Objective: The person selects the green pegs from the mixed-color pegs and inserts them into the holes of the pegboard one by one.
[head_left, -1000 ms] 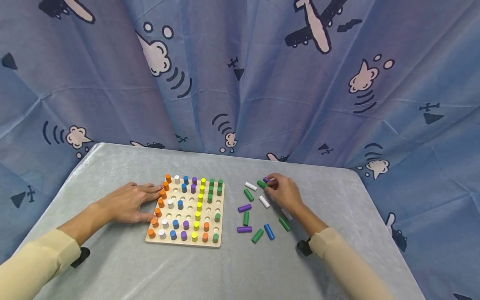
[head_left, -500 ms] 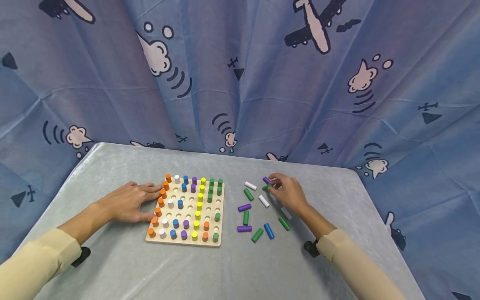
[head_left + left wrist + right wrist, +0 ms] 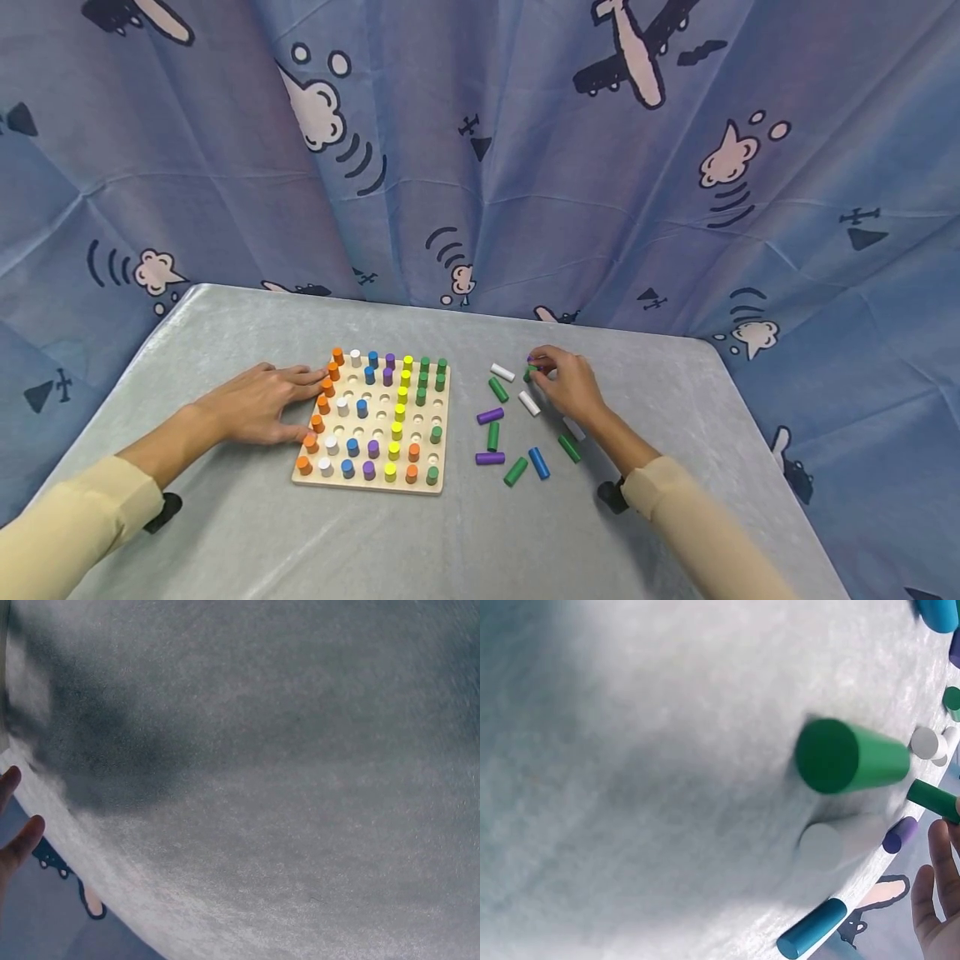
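A wooden peg board lies on the grey table with several upright pegs in orange, white, blue, purple, yellow and green. My left hand rests flat on the cloth, its fingertips touching the board's left edge by the orange pegs. To the board's right, my right hand pinches a green peg in its fingertips, just above the cloth. Loose pegs lie around it: a white peg, another green peg and a purple peg.
More loose pegs lie near my right wrist: a blue one, green ones and a pale one. A blue curtain with aeroplane prints hangs close behind the table.
My right hand has taken the green peg off the cloth and holds it in its fingertips. The left hand and the board have not moved.
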Motion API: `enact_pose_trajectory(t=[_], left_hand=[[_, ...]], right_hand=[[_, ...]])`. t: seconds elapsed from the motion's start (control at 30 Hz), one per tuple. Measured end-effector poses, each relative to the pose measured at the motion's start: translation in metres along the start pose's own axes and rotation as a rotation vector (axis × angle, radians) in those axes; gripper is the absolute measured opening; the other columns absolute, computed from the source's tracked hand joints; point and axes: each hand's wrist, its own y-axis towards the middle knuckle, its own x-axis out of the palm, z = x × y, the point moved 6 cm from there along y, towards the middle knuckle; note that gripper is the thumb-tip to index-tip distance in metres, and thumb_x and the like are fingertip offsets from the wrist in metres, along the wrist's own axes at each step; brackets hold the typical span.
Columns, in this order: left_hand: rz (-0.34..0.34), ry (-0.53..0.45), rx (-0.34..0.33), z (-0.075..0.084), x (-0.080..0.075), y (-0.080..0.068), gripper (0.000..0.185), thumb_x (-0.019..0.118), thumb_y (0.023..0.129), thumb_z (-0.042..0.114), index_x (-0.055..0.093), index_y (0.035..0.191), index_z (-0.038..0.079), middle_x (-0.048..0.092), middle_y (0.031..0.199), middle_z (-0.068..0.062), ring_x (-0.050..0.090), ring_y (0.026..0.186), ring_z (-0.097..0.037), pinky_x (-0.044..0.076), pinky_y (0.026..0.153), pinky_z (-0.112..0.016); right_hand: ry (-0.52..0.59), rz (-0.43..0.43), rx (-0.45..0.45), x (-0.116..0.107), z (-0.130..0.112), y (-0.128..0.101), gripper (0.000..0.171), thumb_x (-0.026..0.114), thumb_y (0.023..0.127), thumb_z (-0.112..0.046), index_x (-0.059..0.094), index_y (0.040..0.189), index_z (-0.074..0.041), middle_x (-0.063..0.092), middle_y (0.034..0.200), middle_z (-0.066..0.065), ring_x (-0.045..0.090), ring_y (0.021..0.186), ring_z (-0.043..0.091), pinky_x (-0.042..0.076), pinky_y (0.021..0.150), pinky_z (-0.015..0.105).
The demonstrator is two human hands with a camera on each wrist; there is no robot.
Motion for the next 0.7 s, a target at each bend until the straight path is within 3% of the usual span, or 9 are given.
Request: enact_pose_trajectory(t=[0.23, 0.43, 0.7], left_hand=[[-0.007, -0.003, 0.003, -0.001, 0.0, 0.0, 0.088, 0.052, 0.086, 0.076, 0.06, 0.137, 0.005, 0.05, 0.148, -0.013, 0.048, 0.133, -0.041, 0.042, 0.094, -0.061], [-0.002, -0.005, 0.002, -0.001, 0.001, 0.0, 0.087, 0.054, 0.086, 0.074, 0.06, 0.137, 0.004, 0.051, 0.148, -0.013, 0.048, 0.133, -0.041, 0.042, 0.095, -0.062], [-0.004, -0.003, -0.001, 0.0, 0.001, 0.0, 0.086, 0.054, 0.086, 0.074, 0.06, 0.137, 0.004, 0.05, 0.148, -0.013, 0.048, 0.133, -0.041, 0.042, 0.095, -0.061]], right_hand=[[-0.017, 0.002, -0.003, 0.002, -0.006, 0.002, 0.024, 0.076, 0.086, -0.003, 0.071, 0.109, -0.002, 0.076, 0.097, 0.007, 0.071, 0.089, 0.024, 0.052, 0.077, 0.045], [0.016, 0.025, -0.06, 0.002, -0.027, 0.002, 0.026, 0.073, 0.087, -0.002, 0.07, 0.113, -0.002, 0.076, 0.101, 0.008, 0.071, 0.092, 0.026, 0.052, 0.084, 0.049], [0.061, -0.004, -0.115, 0.008, -0.053, 0.002, 0.025, 0.072, 0.089, -0.003, 0.069, 0.114, -0.007, 0.075, 0.103, 0.004, 0.07, 0.097, 0.021, 0.053, 0.086, 0.046]])
